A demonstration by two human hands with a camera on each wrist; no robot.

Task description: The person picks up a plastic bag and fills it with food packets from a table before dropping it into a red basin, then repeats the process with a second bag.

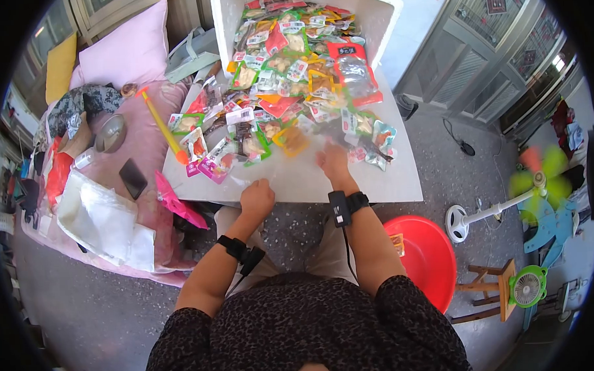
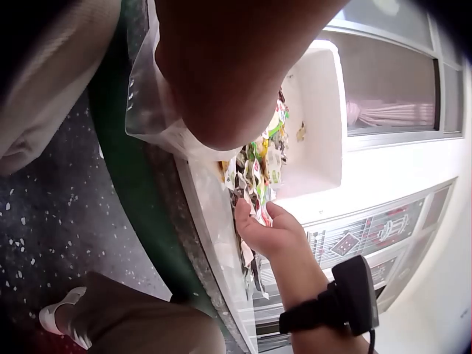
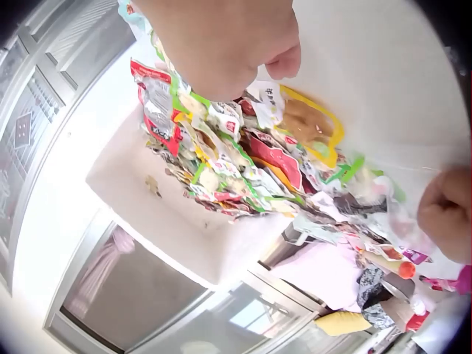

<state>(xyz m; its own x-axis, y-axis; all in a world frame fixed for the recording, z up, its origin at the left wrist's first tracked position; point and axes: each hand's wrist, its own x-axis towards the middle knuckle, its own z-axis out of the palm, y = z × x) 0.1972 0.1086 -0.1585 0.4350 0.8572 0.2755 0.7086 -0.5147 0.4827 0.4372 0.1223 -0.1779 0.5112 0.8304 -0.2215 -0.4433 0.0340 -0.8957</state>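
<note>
Over the table's front edge, the left hand [image 1: 257, 198] has its fingers curled round a clear plastic bag [image 2: 144, 110], which hangs beside it in the left wrist view. The right hand [image 1: 335, 163] is at the near side of a heap of sealed food packets [image 1: 279, 62]. In the left wrist view the right hand [image 2: 273, 232] shows a gap between thumb and fingers, with nothing clearly gripped. A yellow-edged packet [image 3: 310, 127] lies close to the right hand [image 3: 228, 44] in the right wrist view. Motion blurs the packets just beyond its fingertips in the head view.
A white foam box [image 1: 386, 25] lies tipped at the back of the white table [image 1: 401, 175], packets spilling from it. On the floor at right are a red basin [image 1: 437, 265], a stool and fans. A pink-covered couch at left holds a bowl, phone and yellow-orange stick [image 1: 161, 125].
</note>
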